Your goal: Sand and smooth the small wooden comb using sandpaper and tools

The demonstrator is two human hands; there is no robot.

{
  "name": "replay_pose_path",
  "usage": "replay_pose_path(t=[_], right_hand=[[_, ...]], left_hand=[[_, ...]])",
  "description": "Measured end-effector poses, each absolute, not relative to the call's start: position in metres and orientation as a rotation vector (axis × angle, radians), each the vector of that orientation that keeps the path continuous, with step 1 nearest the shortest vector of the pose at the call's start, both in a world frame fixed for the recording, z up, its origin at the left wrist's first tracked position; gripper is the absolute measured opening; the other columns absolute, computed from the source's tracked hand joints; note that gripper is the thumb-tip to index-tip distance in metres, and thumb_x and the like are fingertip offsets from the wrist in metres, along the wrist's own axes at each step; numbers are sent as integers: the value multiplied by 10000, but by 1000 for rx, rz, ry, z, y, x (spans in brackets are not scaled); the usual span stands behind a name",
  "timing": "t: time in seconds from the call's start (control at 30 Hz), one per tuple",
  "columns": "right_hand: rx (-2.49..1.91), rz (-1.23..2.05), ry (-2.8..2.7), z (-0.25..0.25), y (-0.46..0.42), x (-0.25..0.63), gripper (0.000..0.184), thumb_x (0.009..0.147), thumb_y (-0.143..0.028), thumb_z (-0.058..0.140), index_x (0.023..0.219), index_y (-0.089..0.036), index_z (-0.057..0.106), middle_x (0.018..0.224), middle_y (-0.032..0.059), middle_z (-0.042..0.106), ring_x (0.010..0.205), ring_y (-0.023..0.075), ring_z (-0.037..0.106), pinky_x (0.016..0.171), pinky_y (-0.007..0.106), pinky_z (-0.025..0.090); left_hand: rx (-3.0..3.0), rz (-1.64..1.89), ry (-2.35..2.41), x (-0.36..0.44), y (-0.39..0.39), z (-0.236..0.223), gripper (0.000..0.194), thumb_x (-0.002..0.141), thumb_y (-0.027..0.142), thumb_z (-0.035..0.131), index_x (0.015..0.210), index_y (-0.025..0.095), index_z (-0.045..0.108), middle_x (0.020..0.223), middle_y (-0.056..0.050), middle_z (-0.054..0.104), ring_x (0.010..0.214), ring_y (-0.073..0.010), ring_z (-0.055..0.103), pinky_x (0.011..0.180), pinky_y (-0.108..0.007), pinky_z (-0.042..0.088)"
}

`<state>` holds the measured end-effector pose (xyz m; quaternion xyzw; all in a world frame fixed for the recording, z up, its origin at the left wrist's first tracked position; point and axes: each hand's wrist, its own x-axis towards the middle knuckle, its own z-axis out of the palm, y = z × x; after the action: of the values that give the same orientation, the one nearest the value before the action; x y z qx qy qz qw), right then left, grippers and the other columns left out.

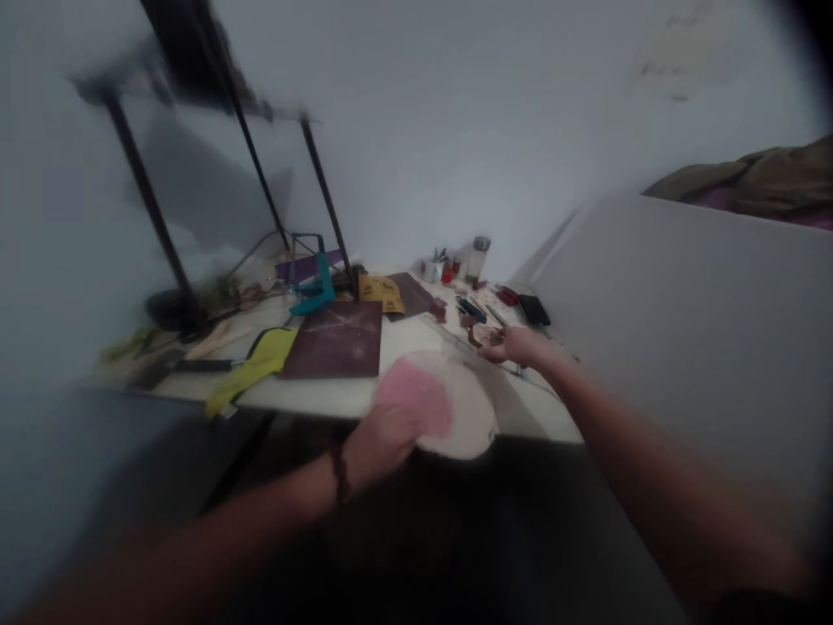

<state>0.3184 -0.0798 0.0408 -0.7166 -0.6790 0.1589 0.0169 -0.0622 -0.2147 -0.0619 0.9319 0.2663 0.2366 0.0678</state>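
1. Left hand (383, 438), bottom centre of the frame: is closing its fingers on the lower-left edge of a pale rounded piece (472, 404); thumb placement is not showing clearly.
2. The rounded piece is occupying the centre, lower half, overlapping the front edge of the table (547, 418) in this view. Contact with the table: cannot tell.
3. Right hand (519, 345), right of centre: is curling its fingers, partly open, at a small pale object (482, 334). Cannot tell whether it is gripping or only touching.
4. Extent of work: a pink area (423, 395) is covering the left part of the rounded piece; the right part is showing pale. Whether the pink is a coating or a separate layer, cannot tell. Judgement: work seems to be under way; what is remaining, the view is not establishing.
5. Surroundings: a dark red sheet (342, 347) is lying left of centre; a clear jar (478, 262) is standing upper right of centre.
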Motion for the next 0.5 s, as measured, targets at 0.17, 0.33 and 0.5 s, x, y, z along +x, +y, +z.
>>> replay_pose_path(t=[0.17, 0.33, 0.5], right_hand=[[-2230, 493, -2085, 39, -102, 329, 831, 763, -885, 823, 1243, -207, 799, 1044, 143, 847, 829, 305, 791, 664, 342, 570], [-2201, 485, -2120, 53, -114, 319, 830, 757, -901, 811, 1215, -210, 819, 1009, 144, 842, 859, 320, 784, 728, 367, 560], [-2157, 467, -2137, 59, -114, 311, 837, 785, -905, 780, 1236, -201, 810, 1073, 149, 839, 897, 313, 779, 737, 356, 549]], left_hand=[[2189, 550, 970, -87, -249, -44, 399, 1111, 437, 491, 1262, 258, 814, 1133, -65, 844, 1084, -282, 746, 969, -389, 572], [1884, 141, 1253, -105, -247, -70, 554, 1053, 620, 452, 945, 188, 782, 992, -91, 823, 936, -298, 748, 850, -371, 535], [1928, 55, 1235, -97, -248, -79, 485, 988, 599, 512, 835, 206, 752, 909, -93, 811, 858, -298, 738, 765, -357, 497]])
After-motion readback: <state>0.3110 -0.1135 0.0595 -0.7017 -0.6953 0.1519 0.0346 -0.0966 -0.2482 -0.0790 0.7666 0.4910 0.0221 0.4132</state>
